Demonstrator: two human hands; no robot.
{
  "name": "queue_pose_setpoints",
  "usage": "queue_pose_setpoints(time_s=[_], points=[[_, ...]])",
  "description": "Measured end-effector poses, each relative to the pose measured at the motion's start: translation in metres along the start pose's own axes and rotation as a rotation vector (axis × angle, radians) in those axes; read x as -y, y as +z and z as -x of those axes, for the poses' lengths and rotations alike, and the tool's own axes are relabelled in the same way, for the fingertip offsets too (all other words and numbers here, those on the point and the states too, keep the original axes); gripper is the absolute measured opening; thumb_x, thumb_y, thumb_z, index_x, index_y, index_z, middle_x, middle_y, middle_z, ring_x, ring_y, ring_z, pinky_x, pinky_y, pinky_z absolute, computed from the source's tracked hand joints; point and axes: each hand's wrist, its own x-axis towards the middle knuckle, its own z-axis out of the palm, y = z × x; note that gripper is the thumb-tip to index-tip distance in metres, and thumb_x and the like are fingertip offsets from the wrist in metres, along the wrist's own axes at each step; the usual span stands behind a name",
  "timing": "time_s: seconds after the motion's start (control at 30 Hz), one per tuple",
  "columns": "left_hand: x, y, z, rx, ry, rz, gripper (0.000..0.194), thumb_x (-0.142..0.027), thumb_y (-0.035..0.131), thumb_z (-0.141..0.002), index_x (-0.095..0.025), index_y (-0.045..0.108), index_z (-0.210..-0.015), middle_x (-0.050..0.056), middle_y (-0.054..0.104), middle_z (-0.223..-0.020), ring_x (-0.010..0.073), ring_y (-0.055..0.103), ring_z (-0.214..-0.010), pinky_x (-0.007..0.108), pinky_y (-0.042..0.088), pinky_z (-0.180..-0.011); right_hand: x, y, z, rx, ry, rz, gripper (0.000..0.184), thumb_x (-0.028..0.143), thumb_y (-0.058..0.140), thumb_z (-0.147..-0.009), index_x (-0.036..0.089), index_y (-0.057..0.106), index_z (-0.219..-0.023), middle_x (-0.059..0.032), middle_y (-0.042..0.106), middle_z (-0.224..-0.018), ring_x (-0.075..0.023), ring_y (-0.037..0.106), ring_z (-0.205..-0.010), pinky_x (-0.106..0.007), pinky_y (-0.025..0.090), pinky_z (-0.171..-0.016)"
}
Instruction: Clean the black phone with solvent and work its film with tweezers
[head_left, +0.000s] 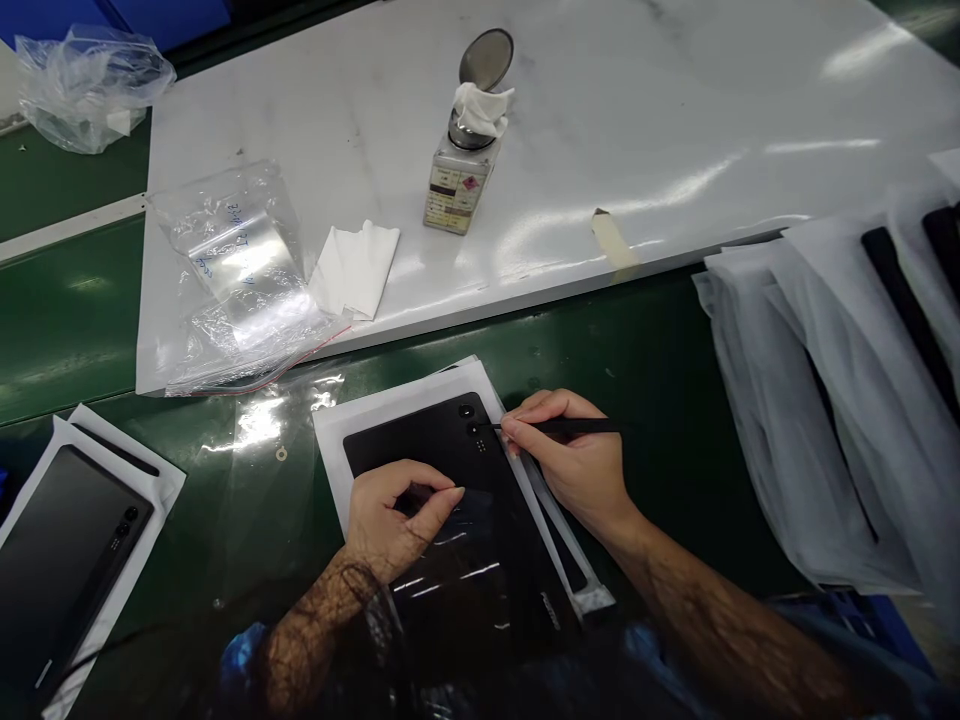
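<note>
Your right hand (566, 462) pinches a slim black pick (574, 427) by the camera lenses (469, 420) while your left hand (394, 515) rests ungripping on the stiff, slick, fragile-looking black tablet (405, 450), best held by its edges.

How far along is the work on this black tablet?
Looks done: a second tablet lies on white paper at far left. In hand: the right hand holds a black pointed tool at the camera lenses of the black tablet, the left hand resting on it. Left: dark slabs in white sleeves, stacked at right.
</note>
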Motion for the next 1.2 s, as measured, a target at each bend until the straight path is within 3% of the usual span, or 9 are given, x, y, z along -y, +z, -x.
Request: queue_pose_setpoints(time_s=[0.2, 0.4, 0.47, 0.57, 0.63, 0.77, 0.97, 1.1, 1.2], points=[[-0.002, 0.001, 0.0, -0.012, -0.017, 0.012, 0.011, -0.034, 0.1, -0.101, -0.028, 0.098, -0.093, 0.003, 0.099, -0.089, 0.0233, 0.09, -0.081, 0.034, 0.075, -0.079, -0.008, -0.003, 0.004, 0.017, -0.06, 0.055, 0.039, 0.04, 0.117, -0.092, 0.03, 0.082, -0.079, 0.0007, 0.079, -0.08, -0.0187, 0.069, -0.059, -0.036, 0.066, -0.055], [0.006, 0.002, -0.001, 0.01, 0.018, -0.044, 0.016, -0.037, 0.097, -0.105, -0.029, 0.098, -0.092, 0.003, 0.097, -0.085, 0.0233, 0.089, -0.077, 0.034, 0.074, -0.074, -0.022, -0.026, 0.006, -0.034, -0.277, 0.138, 0.014, 0.043, 0.096, -0.111, 0.033, 0.092, -0.102, -0.0036, 0.085, -0.098, -0.022, 0.073, -0.071, -0.04, 0.066, -0.062], [0.011, 0.004, -0.002, 0.013, 0.041, -0.049, 0.018, -0.039, 0.098, -0.104, -0.029, 0.098, -0.09, 0.003, 0.096, -0.082, 0.0236, 0.088, -0.074, 0.034, 0.073, -0.071, -0.023, -0.042, 0.003, 0.082, -0.399, 0.337, 0.011, 0.035, 0.09, -0.114, 0.035, 0.1, -0.11, -0.007, 0.089, -0.108, -0.0266, 0.082, -0.085, -0.043, 0.072, -0.074], [0.016, 0.006, -0.002, 0.02, 0.071, -0.06, 0.018, -0.04, 0.097, -0.103, -0.029, 0.098, -0.089, 0.004, 0.095, -0.081, 0.0247, 0.086, -0.071, 0.036, 0.071, -0.068, -0.026, -0.062, -0.002, 0.402, -0.557, 0.666, 0.033, 0.022, 0.078, -0.118, 0.042, 0.102, -0.129, -0.0061, 0.094, -0.119, -0.0295, 0.088, -0.099, -0.046, 0.076, -0.086], [0.017, 0.007, -0.002, 0.019, 0.075, -0.062, 0.016, -0.038, 0.097, -0.104, -0.03, 0.098, -0.09, 0.004, 0.096, -0.082, 0.0259, 0.087, -0.073, 0.038, 0.071, -0.07, -0.031, -0.066, -0.004, 0.486, -0.629, 0.733, 0.041, 0.02, 0.07, -0.122, 0.044, 0.101, -0.136, -0.0044, 0.095, -0.119, -0.0274, 0.087, -0.097, -0.043, 0.074, -0.085], [0.02, 0.008, -0.003, -0.005, 0.103, -0.041, 0.015, -0.037, 0.097, -0.1, -0.03, 0.098, -0.087, 0.004, 0.095, -0.078, 0.0271, 0.085, -0.069, 0.04, 0.07, -0.07, -0.038, -0.058, -0.008, 0.459, -0.771, 0.785, 0.05, 0.017, 0.058, -0.126, 0.039, 0.101, -0.138, -0.0048, 0.092, -0.109, -0.0252, 0.083, -0.091, -0.041, 0.069, -0.082], [0.02, 0.01, -0.003, -0.019, 0.095, -0.059, 0.017, -0.04, 0.096, -0.101, -0.031, 0.098, -0.086, 0.005, 0.095, -0.079, 0.0289, 0.085, -0.069, 0.043, 0.07, -0.069, -0.027, -0.043, -0.012, 0.467, -0.82, 0.871, 0.052, 0.008, 0.069, -0.12, 0.042, 0.099, -0.146, -0.0027, 0.09, -0.105, -0.0236, 0.082, -0.09, -0.038, 0.064, -0.079], [0.023, 0.011, -0.005, -0.018, 0.115, -0.062, 0.018, -0.042, 0.097, -0.101, -0.033, 0.098, -0.085, 0.004, 0.096, -0.079, 0.0282, 0.087, -0.067, 0.041, 0.071, -0.065, -0.027, -0.04, -0.012, 0.315, -0.748, 0.763, 0.043, 0.016, 0.073, -0.123, 0.046, 0.102, -0.134, -0.0043, 0.091, -0.106, -0.0264, 0.08, -0.086, -0.04, 0.064, -0.077], [0.027, 0.012, -0.01, -0.012, 0.143, -0.069, 0.024, -0.049, 0.096, -0.1, -0.033, 0.097, -0.082, 0.005, 0.096, -0.077, 0.0297, 0.087, -0.064, 0.04, 0.069, -0.058, -0.031, -0.037, -0.015, 0.297, -0.73, 0.758, 0.041, 0.019, 0.073, -0.121, 0.044, 0.103, -0.132, -0.0076, 0.095, -0.116, -0.0297, 0.083, -0.091, -0.044, 0.068, -0.08]])
